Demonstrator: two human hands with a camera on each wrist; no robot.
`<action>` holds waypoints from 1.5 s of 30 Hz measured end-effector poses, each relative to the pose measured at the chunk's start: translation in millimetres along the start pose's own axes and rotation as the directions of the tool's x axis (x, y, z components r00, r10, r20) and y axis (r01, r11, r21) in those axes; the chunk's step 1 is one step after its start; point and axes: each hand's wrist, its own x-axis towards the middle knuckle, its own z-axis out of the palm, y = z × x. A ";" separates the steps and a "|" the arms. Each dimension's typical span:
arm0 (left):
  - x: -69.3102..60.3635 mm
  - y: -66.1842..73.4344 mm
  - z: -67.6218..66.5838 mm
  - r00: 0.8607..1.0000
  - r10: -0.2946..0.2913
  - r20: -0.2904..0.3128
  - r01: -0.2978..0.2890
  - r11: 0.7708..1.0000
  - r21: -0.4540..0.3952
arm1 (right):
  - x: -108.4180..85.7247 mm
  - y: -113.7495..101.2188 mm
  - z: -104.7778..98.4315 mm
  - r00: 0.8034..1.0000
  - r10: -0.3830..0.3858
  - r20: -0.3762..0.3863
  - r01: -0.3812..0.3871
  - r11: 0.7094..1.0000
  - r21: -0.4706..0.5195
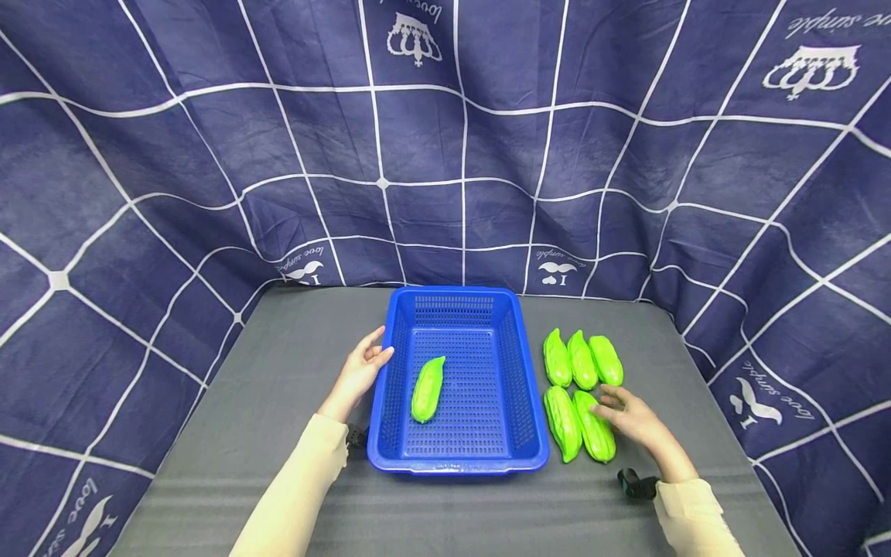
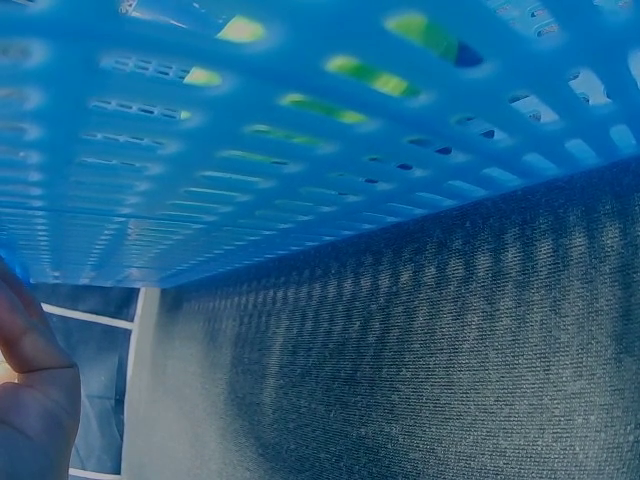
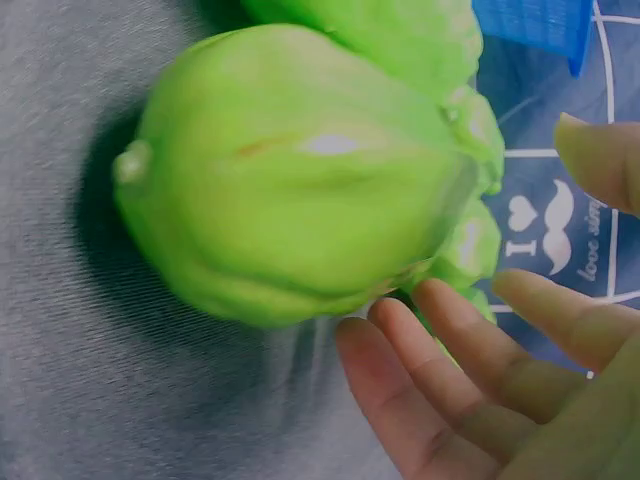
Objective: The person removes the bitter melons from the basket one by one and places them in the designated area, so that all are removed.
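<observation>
A bright green, ridged gourd [image 1: 428, 389] with a pointed tip lies in the left part of a blue perforated plastic basket [image 1: 457, 466]. At the basket's left rim is my left hand [image 1: 358, 374], its thumb tip over the rim and its fingers loosely bent. To the basket's right lie several more such gourds, three in a back row and two in front. My right hand [image 1: 635, 420] is beside the front right gourd [image 1: 594, 427], fingers spread and thumb apart. Seen from the right wrist, its fingertips [image 3: 372, 350] come close to that gourd [image 3: 290, 190]; contact is unclear.
A grey cloth [image 1: 299, 340] covers the table. Behind and at both sides hangs a dark blue curtain [image 1: 425, 139] with white lines. The back row of gourds [image 1: 582, 360] lies close together, right of the basket. Black straps [image 1: 636, 485] show by the wrists.
</observation>
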 end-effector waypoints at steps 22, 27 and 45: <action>0.4 1.8 -0.2 1.000 0.001 -0.013 -0.001 1.000 0.003 | 1.2 -64.4 -4.8 0.967 -0.182 -0.177 0.197 0.978 0.074; -0.9 2.0 -0.1 1.000 -0.004 -0.006 0.004 1.000 0.003 | 2.7 -78.2 1.6 0.969 -0.175 -0.173 0.198 0.972 0.127; 0.1 0.1 0.9 1.000 -0.006 -0.018 0.006 1.000 0.011 | 17.9 -136.1 45.4 0.950 -0.281 -0.138 0.306 0.925 0.225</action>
